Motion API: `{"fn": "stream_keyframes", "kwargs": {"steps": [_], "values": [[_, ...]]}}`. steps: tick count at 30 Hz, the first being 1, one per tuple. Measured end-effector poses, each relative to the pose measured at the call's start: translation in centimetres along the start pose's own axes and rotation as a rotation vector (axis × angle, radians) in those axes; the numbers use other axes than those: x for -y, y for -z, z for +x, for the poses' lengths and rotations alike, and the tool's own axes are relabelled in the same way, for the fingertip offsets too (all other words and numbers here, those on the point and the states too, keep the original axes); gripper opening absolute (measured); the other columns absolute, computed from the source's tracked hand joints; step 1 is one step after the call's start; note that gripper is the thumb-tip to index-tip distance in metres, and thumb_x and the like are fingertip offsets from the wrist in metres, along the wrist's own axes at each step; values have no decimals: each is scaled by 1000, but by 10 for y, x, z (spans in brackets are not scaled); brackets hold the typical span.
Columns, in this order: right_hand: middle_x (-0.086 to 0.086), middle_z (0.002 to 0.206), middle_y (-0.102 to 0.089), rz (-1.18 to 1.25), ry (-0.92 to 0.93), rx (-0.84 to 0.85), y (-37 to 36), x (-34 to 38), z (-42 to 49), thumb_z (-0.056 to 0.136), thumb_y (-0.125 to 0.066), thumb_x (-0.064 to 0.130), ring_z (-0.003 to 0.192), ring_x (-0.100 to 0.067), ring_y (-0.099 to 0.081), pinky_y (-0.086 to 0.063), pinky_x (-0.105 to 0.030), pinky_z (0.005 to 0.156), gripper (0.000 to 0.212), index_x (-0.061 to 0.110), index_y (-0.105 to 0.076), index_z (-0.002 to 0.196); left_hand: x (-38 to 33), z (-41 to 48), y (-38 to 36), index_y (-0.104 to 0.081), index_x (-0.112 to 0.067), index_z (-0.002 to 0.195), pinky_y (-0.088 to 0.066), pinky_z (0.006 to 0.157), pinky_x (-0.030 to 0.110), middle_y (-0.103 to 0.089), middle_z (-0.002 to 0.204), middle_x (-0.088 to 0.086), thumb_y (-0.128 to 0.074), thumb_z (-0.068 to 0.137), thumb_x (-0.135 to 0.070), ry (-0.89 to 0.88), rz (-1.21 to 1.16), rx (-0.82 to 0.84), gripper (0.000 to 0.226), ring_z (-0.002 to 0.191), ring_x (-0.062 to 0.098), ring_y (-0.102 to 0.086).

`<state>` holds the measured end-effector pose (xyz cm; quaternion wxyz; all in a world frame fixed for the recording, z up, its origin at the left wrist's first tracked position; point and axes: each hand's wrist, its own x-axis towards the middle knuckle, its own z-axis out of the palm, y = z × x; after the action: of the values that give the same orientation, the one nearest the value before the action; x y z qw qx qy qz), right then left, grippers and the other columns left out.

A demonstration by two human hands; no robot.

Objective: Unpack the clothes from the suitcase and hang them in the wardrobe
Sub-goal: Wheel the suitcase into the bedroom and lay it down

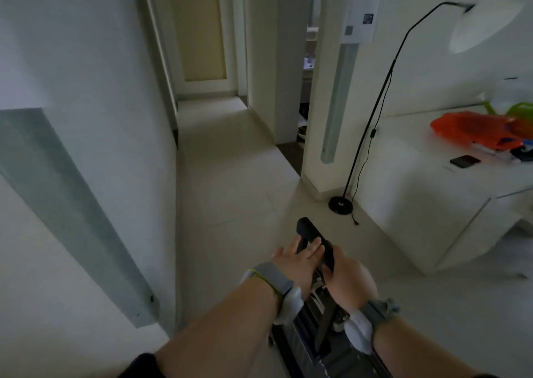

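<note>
Grip: right hand (346,276) curls round the black pull handle (314,233); left hand (300,259) lies on the same handle with fingers straight and thumb spread.

Item: suitcase (311,346), low in view between the forearms, on the pale floor (230,175). Dark body, silvery rails. Only its top shows.

Progress: apparently at the start. No clothes out, no wardrobe visible, all unpacking and hanging remain.

Nearby: floor lamp (375,118), to the right.

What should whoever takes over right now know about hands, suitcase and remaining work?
Right hand grips the suitcase handle; left hand rests on it, fingers straight. Suitcase sits low in view on the tiled floor, mostly cut off. No wardrobe or clothes in view. Done: nothing visibly unpacked. Left: reach the wardrobe, open the suitcase, hang the clothes.
</note>
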<state>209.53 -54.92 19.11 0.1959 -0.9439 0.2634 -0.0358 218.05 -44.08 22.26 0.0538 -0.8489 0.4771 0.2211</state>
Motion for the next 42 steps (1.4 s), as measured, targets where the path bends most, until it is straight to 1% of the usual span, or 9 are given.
{"fn": "stream_keyframes", "kwargs": {"steps": [2,4,8,13,18,25,32,36,42], "values": [[-2,94,-65,-12,7,1,2,11,33,96,-43,31,70,-16,-59,-40,-22,54,30,16,-42,123,23,22,16,12,-21,150,-18,113,55,21,157,-9,-56,90,-25,-16,-20,-3,90,145,32,12],[-3,99,-65,-11,12,3,1,20,75,96,-43,32,78,-18,-63,-43,-25,58,34,17,-41,127,48,51,33,11,-21,150,-18,113,56,21,157,-9,-56,90,-26,-22,-34,1,90,145,32,12],[-5,96,-65,15,33,24,0,42,169,95,-44,29,78,-21,-63,-50,-31,61,28,16,-43,121,111,114,73,10,-21,151,-19,113,54,20,157,-9,-52,92,-23,-36,3,-32,86,145,31,11],[-6,100,-65,26,57,12,-10,69,308,97,-43,27,84,-21,-64,-46,-28,61,30,16,-40,124,197,207,125,8,-23,151,-22,112,52,18,158,-9,-49,94,-34,-36,0,-99,82,146,29,5],[-6,103,-65,-5,87,26,-19,103,432,97,-43,28,89,-20,-64,-41,-24,61,31,15,-39,124,284,291,179,9,-22,151,-23,113,50,16,158,-7,-54,91,-28,12,-21,-22,88,146,33,5],[-6,108,-65,8,56,31,-35,153,592,95,-45,31,95,-23,-65,-54,-36,78,33,17,-40,125,388,384,245,11,-30,150,-18,115,51,16,158,-9,-58,87,-20,73,-38,-12,94,146,26,8],[-1,95,-64,16,41,-11,-56,215,769,93,-47,27,87,-20,-65,-50,-27,72,17,19,-48,108,530,493,310,10,-32,150,-15,116,52,16,158,-9,-51,90,-14,5,-38,-50,87,147,26,3],[-7,95,-66,-14,41,16,-61,252,859,92,-46,24,85,-26,-64,-53,-36,73,22,17,-47,113,602,549,348,6,-30,151,-17,115,53,11,160,-6,-51,91,-19,-4,-16,-70,83,147,26,-1],[-7,93,-66,-7,18,-11,-78,302,998,92,-45,27,83,-26,-64,-53,-37,71,24,18,-48,114,708,639,404,10,-32,150,-16,115,53,15,158,-9,-54,89,-19,6,-1,-27,90,146,25,-1]]}}
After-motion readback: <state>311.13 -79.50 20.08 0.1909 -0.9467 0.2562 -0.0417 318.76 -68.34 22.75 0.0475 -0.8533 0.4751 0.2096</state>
